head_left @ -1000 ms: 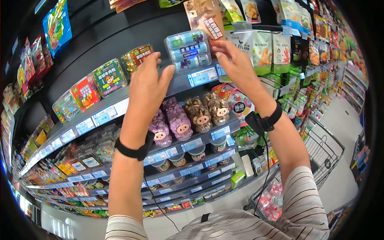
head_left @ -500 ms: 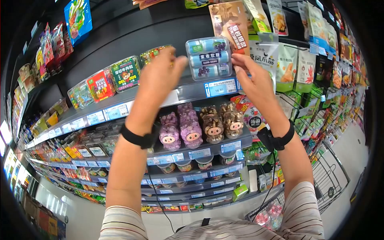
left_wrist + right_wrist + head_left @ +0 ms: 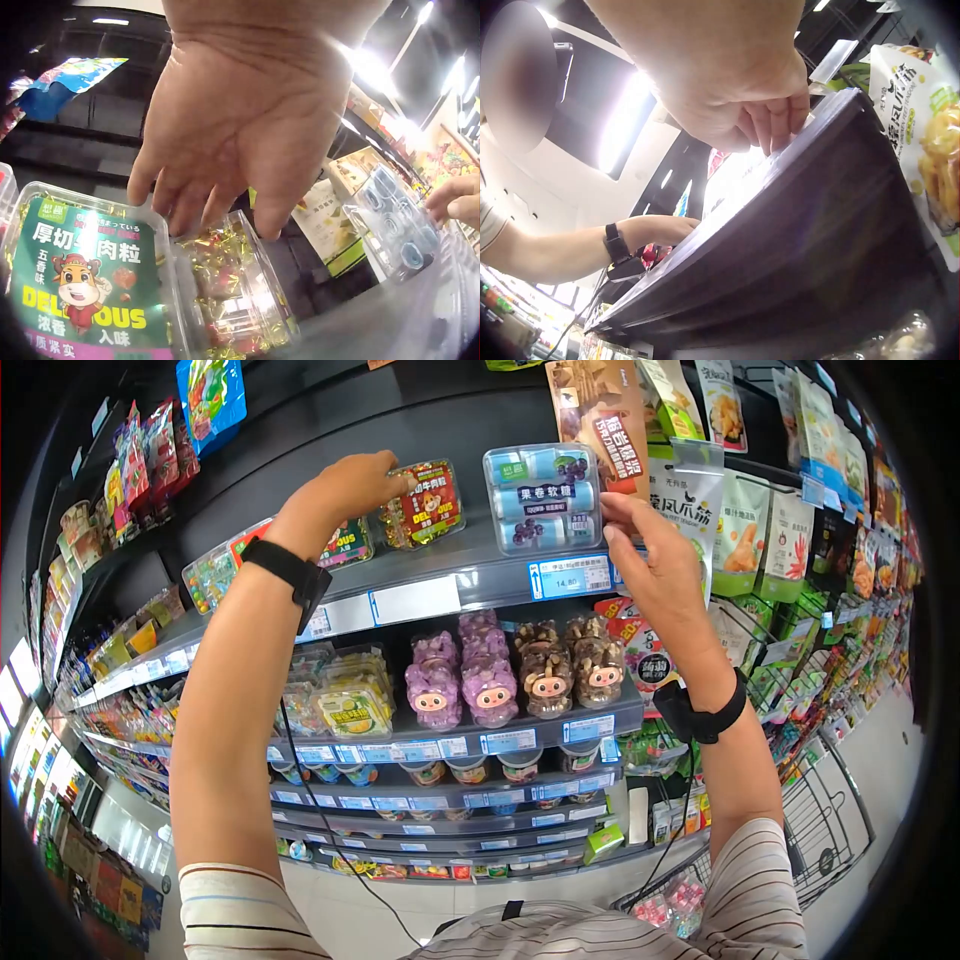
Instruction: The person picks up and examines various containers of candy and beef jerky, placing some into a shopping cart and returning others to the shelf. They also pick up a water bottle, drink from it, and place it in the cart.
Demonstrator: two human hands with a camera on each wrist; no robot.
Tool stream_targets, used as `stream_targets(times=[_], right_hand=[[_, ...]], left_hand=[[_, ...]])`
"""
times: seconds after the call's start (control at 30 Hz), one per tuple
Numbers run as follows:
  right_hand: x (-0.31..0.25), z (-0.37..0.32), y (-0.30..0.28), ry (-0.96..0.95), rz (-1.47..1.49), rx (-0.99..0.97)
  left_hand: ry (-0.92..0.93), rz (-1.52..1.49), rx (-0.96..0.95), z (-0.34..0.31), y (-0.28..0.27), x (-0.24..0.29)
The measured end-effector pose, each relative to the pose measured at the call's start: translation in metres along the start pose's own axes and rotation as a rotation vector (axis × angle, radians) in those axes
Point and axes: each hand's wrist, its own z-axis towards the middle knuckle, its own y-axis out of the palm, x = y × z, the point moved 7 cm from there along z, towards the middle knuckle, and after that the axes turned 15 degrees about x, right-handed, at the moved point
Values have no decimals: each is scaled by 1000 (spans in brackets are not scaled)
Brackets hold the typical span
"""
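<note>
Bearing "DELICIOUS": box by left hand

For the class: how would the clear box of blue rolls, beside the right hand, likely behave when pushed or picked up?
The clear box would probably keep its shape, as its plastic walls look rigid. It appears to stand on edge, so a push near the top might tip it. Its glossy surface may feel slightly slippery.

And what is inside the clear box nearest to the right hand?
Pale blue rolls show through the clear box beside the right hand. A purple label covers part of them, so anything behind it cannot be seen.
</note>
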Motion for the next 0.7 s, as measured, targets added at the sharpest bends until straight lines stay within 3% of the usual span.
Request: stream_targets(times=[0.27,0.7], right_hand=[[-1,0,0,-58,-49,4],[-1,-1,3,-41,-56,39]], left_hand=[[87,50,-100,11,1,6],[86,-607,-347,-21,-32,9]])
